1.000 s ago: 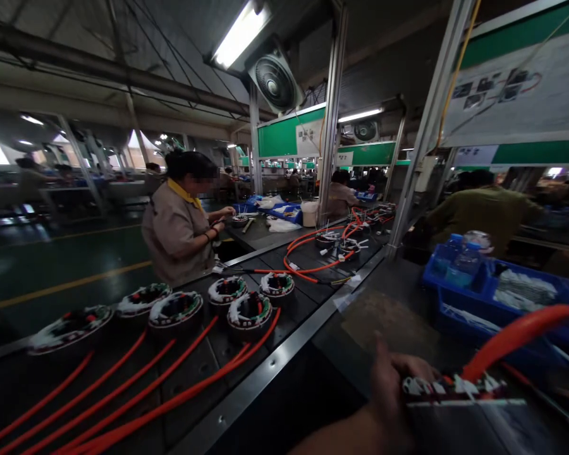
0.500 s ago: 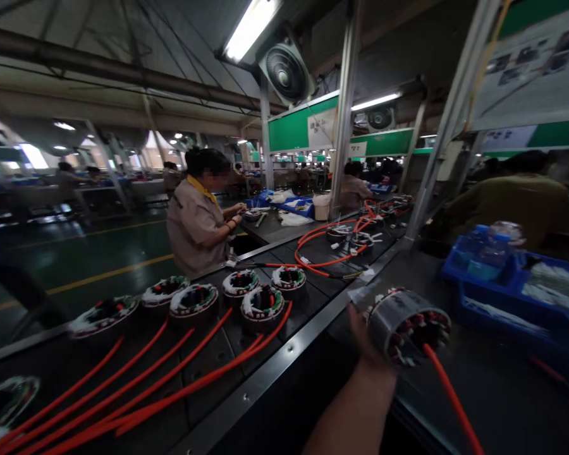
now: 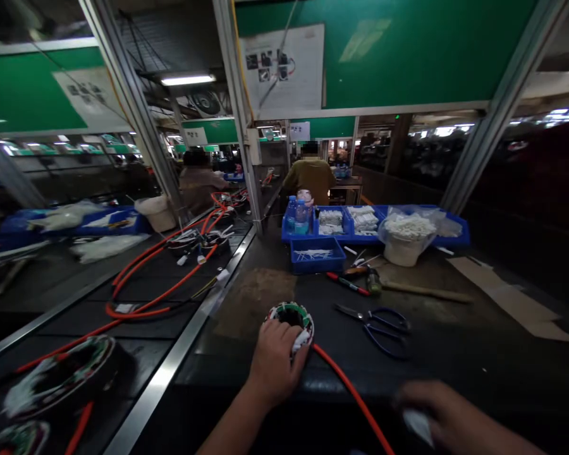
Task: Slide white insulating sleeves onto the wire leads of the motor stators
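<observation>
My left hand grips a motor stator from above on the dark workbench, its fingers over the rim. White and green parts show around the stator's ring, and my fingers cover part of it. An orange cable runs from it toward the bench's front edge. My right hand, blurred, is low at the front right, its fingers curled around something white and too smeared to name. Scissors with dark blue handles lie on the bench between the stator and my right hand, farther back.
More stators and looped orange cables sit on the line at left, behind a metal rail. Farther back are blue bins, a bag-lined tub, a hammer and cardboard. A person sits beyond.
My view has swung right toward the bench. The stator, earlier tilted in the air in my left hand, now rests on the bench under that hand. My right hand has come into view.
</observation>
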`<control>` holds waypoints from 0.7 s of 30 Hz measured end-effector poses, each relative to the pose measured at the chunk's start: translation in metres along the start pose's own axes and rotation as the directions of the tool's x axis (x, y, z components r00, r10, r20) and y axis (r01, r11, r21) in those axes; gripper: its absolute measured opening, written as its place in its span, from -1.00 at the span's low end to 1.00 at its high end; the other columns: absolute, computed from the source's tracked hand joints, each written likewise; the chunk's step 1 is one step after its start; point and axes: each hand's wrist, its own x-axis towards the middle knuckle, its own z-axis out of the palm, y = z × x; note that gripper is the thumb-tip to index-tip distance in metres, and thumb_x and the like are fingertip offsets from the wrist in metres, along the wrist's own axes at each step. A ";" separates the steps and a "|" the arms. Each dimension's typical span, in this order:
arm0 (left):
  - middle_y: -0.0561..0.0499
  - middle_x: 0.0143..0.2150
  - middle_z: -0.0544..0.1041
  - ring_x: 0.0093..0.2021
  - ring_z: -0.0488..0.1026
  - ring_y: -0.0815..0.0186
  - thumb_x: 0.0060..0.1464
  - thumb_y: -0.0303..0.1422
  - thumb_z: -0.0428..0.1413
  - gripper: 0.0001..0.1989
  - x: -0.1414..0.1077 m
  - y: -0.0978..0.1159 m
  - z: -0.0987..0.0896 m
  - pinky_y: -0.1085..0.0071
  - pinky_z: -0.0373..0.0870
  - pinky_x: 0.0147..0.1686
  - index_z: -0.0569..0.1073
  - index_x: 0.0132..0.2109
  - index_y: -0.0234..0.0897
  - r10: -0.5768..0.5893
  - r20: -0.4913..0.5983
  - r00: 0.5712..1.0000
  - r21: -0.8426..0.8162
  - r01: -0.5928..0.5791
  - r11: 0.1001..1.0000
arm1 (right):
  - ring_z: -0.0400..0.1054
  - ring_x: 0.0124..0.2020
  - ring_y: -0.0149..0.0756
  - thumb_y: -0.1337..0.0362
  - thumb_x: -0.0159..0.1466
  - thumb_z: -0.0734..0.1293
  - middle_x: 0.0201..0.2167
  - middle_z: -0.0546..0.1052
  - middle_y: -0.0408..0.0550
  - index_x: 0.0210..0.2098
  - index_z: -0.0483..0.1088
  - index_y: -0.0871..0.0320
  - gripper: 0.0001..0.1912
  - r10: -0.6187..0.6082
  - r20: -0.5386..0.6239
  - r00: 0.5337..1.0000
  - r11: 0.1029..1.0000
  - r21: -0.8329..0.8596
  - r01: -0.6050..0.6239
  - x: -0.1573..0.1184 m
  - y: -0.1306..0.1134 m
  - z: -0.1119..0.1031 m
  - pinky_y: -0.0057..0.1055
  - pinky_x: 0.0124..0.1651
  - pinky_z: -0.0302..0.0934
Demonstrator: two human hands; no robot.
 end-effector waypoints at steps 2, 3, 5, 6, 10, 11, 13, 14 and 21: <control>-0.01 -0.37 0.44 -0.29 0.33 0.23 0.11 -0.34 -0.05 -0.79 -0.001 0.000 0.001 0.11 0.17 -0.06 0.47 -0.23 -0.24 0.102 0.077 0.992 0.257 -0.119 0.959 | 0.38 -0.18 -0.23 0.40 0.13 0.21 -0.20 0.52 -0.12 -0.21 0.46 0.00 -0.70 -0.015 0.090 0.996 0.964 -0.263 0.039 0.049 0.004 -0.008 -0.36 -0.12 0.23; 0.00 -0.40 0.43 -0.32 0.33 0.24 0.13 -0.36 -0.08 -0.78 -0.002 -0.001 0.003 0.13 0.19 -0.09 0.47 -0.26 -0.24 0.107 0.065 0.992 0.321 -0.123 0.939 | 0.35 -0.11 -0.21 0.42 0.13 0.18 -0.11 0.48 -0.08 -0.12 0.41 0.05 -0.64 -0.013 0.029 0.999 0.908 -0.419 0.024 0.076 0.006 -0.010 -0.34 -0.07 0.20; 0.02 -0.46 0.41 -0.36 0.32 0.26 0.15 -0.39 -0.11 -0.75 -0.001 -0.002 0.008 0.16 0.21 -0.13 0.46 -0.33 -0.24 0.108 0.011 0.994 0.389 -0.103 0.915 | 0.29 -0.06 -0.19 0.46 0.09 0.16 -0.06 0.44 0.02 -0.06 0.36 0.15 -0.58 -0.026 -0.058 0.998 0.730 -0.683 -0.021 0.128 0.010 -0.012 -0.34 -0.04 0.13; 0.02 -0.48 0.40 -0.37 0.31 0.26 0.15 -0.39 -0.11 -0.74 -0.001 -0.002 0.012 0.17 0.22 -0.15 0.46 -0.35 -0.24 0.111 -0.014 0.994 0.408 -0.096 0.908 | 0.27 -0.04 -0.16 0.48 0.07 0.17 -0.07 0.44 0.07 -0.06 0.36 0.20 -0.57 -0.031 -0.076 0.997 0.693 -0.720 -0.033 0.151 0.012 -0.010 -0.31 -0.02 0.10; 0.00 -0.50 0.39 -0.41 0.29 0.25 0.16 -0.39 -0.13 -0.72 -0.003 -0.001 0.018 0.21 0.25 -0.26 0.46 -0.34 -0.26 0.137 -0.045 0.990 0.466 -0.100 0.879 | 0.26 -0.08 -0.06 0.50 0.08 0.17 -0.22 0.48 0.22 -0.17 0.40 0.33 -0.67 -0.044 -0.071 0.996 0.671 -0.741 -0.023 0.204 0.019 0.001 -0.19 -0.02 0.05; -0.01 -0.47 0.40 -0.39 0.30 0.25 0.17 -0.38 -0.14 -0.72 -0.004 0.000 0.017 0.21 0.25 -0.25 0.46 -0.31 -0.26 0.143 -0.042 0.989 0.471 -0.106 0.875 | 0.27 -0.09 -0.04 0.50 0.09 0.16 -0.22 0.48 0.24 -0.17 0.40 0.34 -0.67 -0.052 -0.071 0.996 0.675 -0.737 -0.017 0.206 0.019 0.004 -0.17 -0.03 0.07; -0.06 -0.33 0.45 -0.28 0.34 0.22 0.18 -0.35 -0.14 -0.73 -0.007 0.003 0.011 0.18 0.27 -0.17 0.42 -0.14 -0.28 0.164 -0.041 0.986 0.479 -0.125 0.869 | 0.28 -0.08 -0.07 0.49 0.11 0.14 -0.15 0.45 0.23 -0.10 0.36 0.33 -0.62 -0.076 -0.081 0.994 0.689 -0.724 -0.006 0.195 0.014 0.009 -0.20 -0.04 0.11; -0.10 -0.22 0.45 -0.19 0.34 0.19 0.17 -0.33 -0.12 -0.71 -0.008 0.006 0.008 0.17 0.26 -0.11 0.36 -0.03 -0.32 0.190 -0.047 0.981 0.489 -0.143 0.860 | 0.27 -0.07 -0.10 0.49 0.10 0.14 -0.09 0.43 0.19 -0.05 0.33 0.30 -0.59 -0.106 -0.082 0.991 0.725 -0.689 0.020 0.183 0.010 0.011 -0.22 -0.04 0.12; -0.05 -0.35 0.44 -0.31 0.36 0.25 0.19 -0.34 -0.15 -0.76 -0.014 0.035 0.011 0.29 0.26 -0.25 0.35 -0.12 -0.31 0.393 -0.010 0.920 0.454 -0.346 0.822 | 0.40 -0.30 -0.17 0.16 0.05 0.31 -0.34 0.51 -0.05 -0.31 0.46 0.06 -0.78 -0.247 -0.050 0.968 0.958 0.141 0.251 0.062 -0.049 0.019 -0.40 -0.28 0.31</control>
